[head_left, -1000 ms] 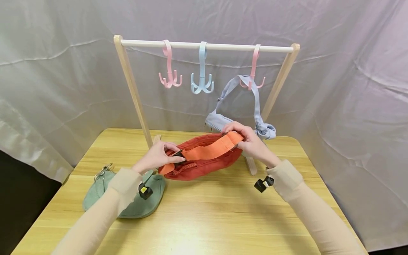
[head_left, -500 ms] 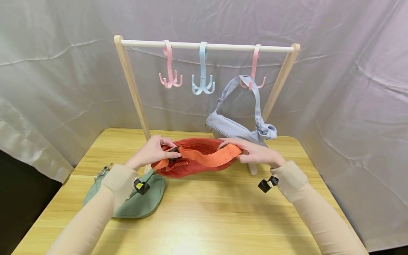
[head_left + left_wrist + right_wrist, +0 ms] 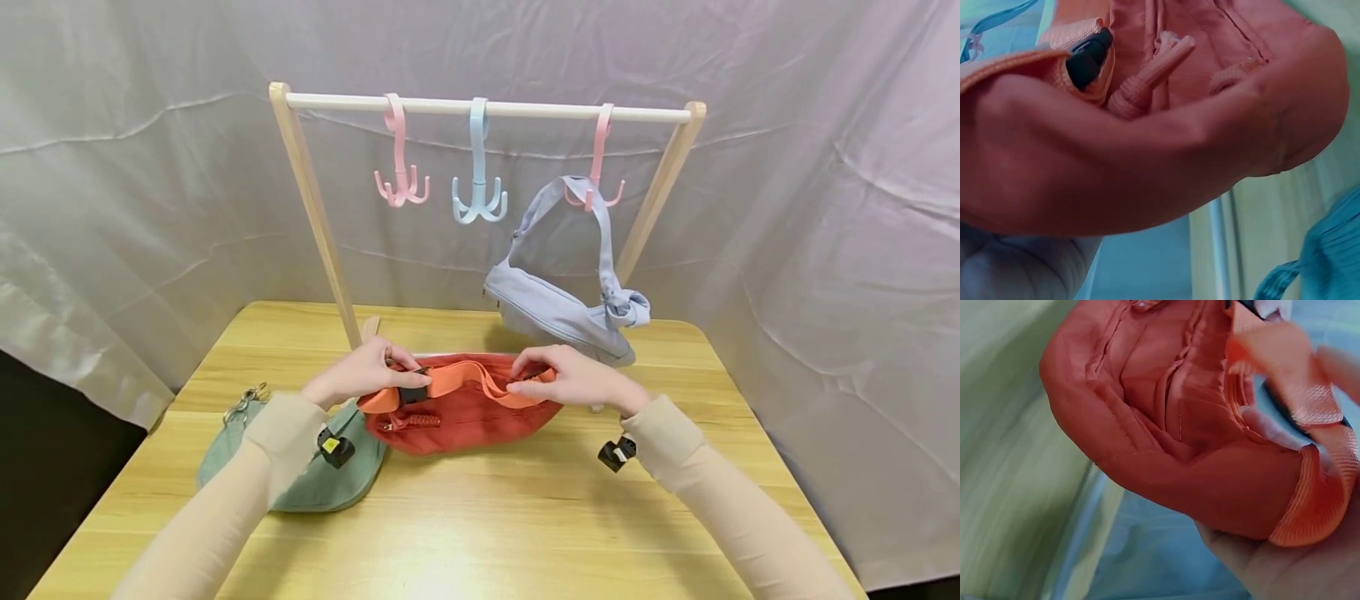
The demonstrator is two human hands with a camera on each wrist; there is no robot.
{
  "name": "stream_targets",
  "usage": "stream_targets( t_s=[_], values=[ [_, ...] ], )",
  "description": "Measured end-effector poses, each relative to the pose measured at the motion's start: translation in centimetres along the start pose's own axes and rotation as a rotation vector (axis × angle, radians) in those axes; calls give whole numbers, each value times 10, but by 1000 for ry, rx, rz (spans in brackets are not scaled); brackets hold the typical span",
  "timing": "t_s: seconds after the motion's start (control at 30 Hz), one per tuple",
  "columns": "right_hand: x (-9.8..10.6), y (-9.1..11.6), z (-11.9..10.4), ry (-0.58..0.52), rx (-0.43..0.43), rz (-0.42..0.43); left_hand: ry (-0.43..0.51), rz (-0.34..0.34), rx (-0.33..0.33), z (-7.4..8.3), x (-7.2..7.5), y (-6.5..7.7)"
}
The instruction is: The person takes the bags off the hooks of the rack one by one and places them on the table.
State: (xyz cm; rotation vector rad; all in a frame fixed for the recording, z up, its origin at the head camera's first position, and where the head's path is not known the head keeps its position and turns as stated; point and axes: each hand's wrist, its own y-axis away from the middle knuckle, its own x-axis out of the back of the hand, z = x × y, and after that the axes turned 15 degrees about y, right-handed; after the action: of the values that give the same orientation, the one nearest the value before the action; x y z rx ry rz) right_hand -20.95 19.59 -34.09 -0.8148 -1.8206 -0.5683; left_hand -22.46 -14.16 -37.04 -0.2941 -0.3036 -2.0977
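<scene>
A red waist bag hangs between both hands just above the table, its zipped front turned toward me. My left hand holds its left end, thumb and fingers pinching the orange strap beside the black buckle. At the other end, my right hand pinches the strap, which bunches into a wavy fold between the hands. The left wrist view shows the bag's zip pull with its cord loop. In the right wrist view, the strap end loops close to the right palm.
A light blue bag hangs by its strap from the right pink hook on a wooden rack. A blue hook and another pink hook hang along the white rod. A green bag lies on the table at left.
Both hands have brought the red bag lower and nearer, and its front has tipped into view. My right hand has moved inward along the strap, which now bunches up.
</scene>
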Motion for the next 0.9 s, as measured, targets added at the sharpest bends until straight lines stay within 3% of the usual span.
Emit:
stream_targets(
  t_s=[0.3, 0.57, 0.73, 0.9],
  values=[
    [-31, -1, 12, -58, 31, 13, 58, -119, 71, -9, -8, -1],
    [-42, 2, 19, -83, 14, 43, 225, -257, 112, -26, -13, -5],
    [-52, 2, 22, 22, 59, 103, 132, -232, 135, -31, -16, -5],
    [-60, 1, 21, 235, 43, 185, -45, -213, 105, -25, -18, -9]
  ],
)
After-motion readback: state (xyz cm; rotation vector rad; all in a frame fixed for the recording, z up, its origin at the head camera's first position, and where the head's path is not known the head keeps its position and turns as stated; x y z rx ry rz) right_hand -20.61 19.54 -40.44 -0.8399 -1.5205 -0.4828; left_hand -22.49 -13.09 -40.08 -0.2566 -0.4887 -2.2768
